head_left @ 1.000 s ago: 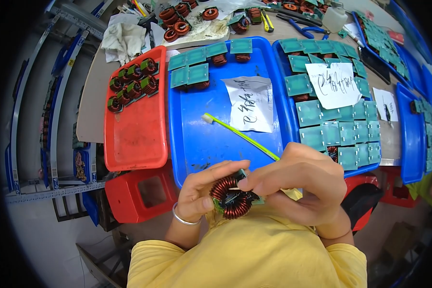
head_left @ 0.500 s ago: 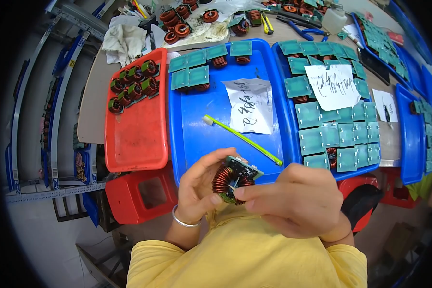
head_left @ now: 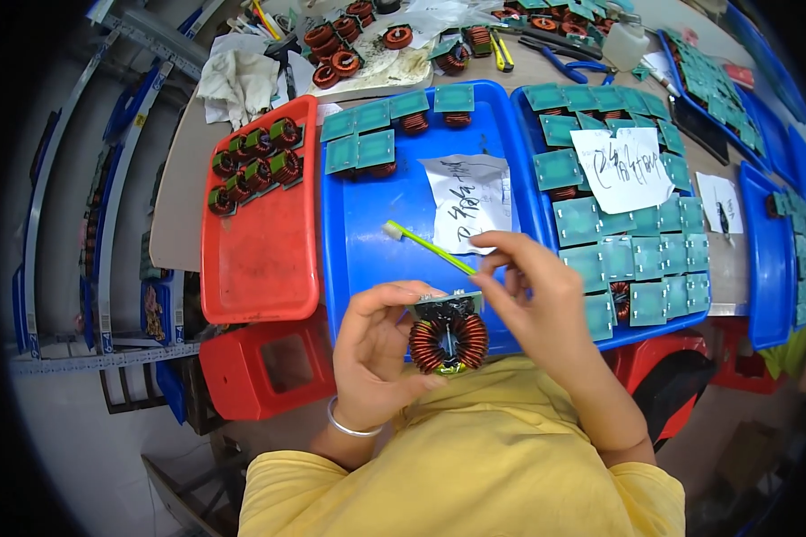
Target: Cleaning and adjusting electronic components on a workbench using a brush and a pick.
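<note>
Copper coil with circuit board (head_left: 450, 335) sat lower centre of frame | left hand (head_left: 373, 349) had it between my thumb and fingers | right hand (head_left: 530, 285) half-curled at the green toothbrush (head_left: 433, 250) mid-frame, tbh couldn't tell if I'd gripped it

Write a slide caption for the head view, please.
Left hand holds a copper-wound toroidal inductor, right hand at a green toothbrush.

This looks like an electronics workshop, judging by the wire coil (head_left: 470, 342) being held, the green circuit boards (head_left: 585, 266) filling trays (head_left: 260, 286), pliers (head_left: 561, 64) on the desk (head_left: 175, 219) and metal shelves (head_left: 116, 361) alongside.
</note>
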Motion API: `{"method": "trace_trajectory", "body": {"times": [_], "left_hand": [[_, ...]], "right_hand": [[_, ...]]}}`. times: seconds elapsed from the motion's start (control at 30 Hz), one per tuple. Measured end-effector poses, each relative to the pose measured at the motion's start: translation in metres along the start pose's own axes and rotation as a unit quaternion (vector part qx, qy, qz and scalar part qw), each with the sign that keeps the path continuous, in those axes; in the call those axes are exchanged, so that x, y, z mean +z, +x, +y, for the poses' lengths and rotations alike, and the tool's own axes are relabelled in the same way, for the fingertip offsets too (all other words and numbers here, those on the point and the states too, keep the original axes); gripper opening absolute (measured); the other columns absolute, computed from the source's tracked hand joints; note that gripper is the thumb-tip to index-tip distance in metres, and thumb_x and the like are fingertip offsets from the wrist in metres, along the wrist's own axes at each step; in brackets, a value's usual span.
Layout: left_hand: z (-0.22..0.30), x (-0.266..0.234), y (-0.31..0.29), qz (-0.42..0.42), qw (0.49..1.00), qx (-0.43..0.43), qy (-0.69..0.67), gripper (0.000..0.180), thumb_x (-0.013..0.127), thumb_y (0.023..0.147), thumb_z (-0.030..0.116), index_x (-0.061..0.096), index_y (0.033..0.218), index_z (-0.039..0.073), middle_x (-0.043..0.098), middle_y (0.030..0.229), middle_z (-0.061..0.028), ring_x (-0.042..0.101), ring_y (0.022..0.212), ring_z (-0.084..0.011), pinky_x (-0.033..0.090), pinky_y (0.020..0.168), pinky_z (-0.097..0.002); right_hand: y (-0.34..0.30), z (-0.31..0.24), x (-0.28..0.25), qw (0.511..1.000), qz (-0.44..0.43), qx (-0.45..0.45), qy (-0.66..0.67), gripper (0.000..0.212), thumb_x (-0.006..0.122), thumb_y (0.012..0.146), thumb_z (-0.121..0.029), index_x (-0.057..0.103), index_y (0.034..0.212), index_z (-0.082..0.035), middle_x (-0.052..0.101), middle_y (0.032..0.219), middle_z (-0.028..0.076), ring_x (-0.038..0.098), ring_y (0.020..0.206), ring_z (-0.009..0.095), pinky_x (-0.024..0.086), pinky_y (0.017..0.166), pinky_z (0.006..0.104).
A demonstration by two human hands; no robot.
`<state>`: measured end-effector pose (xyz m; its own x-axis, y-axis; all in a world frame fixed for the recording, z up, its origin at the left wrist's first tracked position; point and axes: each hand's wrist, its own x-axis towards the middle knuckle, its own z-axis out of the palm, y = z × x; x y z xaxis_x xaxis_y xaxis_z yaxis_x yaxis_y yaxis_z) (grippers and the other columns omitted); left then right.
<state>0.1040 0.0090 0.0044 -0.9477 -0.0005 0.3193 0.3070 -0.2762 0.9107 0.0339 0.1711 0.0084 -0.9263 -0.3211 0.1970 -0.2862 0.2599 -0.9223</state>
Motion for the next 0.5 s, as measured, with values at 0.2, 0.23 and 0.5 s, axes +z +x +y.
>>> {"method": "trace_trajectory", "body": {"times": [0.2,0.23,0.5], "left_hand": [[0.003,0.004,0.001,0.010,1.000,-0.019,-0.016,0.065,0.075,0.060,-0.002,0.038,0.113,-0.001,0.045,0.111,-0.0169,0.046,0.108,-0.0264,0.038,0.093,-0.0381],[0.003,0.004,0.001,0.009,1.000,-0.013,-0.015,0.065,0.075,0.060,-0.003,0.038,0.113,-0.001,0.045,0.111,-0.0173,0.046,0.108,-0.0266,0.039,0.093,-0.0387],[-0.002,0.011,0.008,-0.024,0.999,-0.004,-0.037,0.066,0.075,0.059,-0.004,0.038,0.113,0.000,0.045,0.112,-0.0178,0.046,0.109,-0.0267,0.038,0.093,-0.0385]], "right_hand": [[0.002,0.006,-0.002,0.999,-0.034,0.001,0.039,0.035,0.065,0.074,-0.011,0.054,0.107,-0.003,0.055,0.090,0.008,0.053,0.075,0.013,0.042,0.063,0.0236],[0.000,0.006,-0.010,0.999,-0.033,0.001,0.038,0.035,0.065,0.074,-0.011,0.054,0.107,-0.003,0.055,0.090,0.008,0.053,0.075,0.013,0.042,0.063,0.0236],[-0.020,-0.006,-0.024,0.983,-0.099,-0.106,0.111,0.055,0.079,0.059,-0.017,0.053,0.105,0.000,0.054,0.103,0.013,0.053,0.094,0.024,0.043,0.079,0.0312]]}}
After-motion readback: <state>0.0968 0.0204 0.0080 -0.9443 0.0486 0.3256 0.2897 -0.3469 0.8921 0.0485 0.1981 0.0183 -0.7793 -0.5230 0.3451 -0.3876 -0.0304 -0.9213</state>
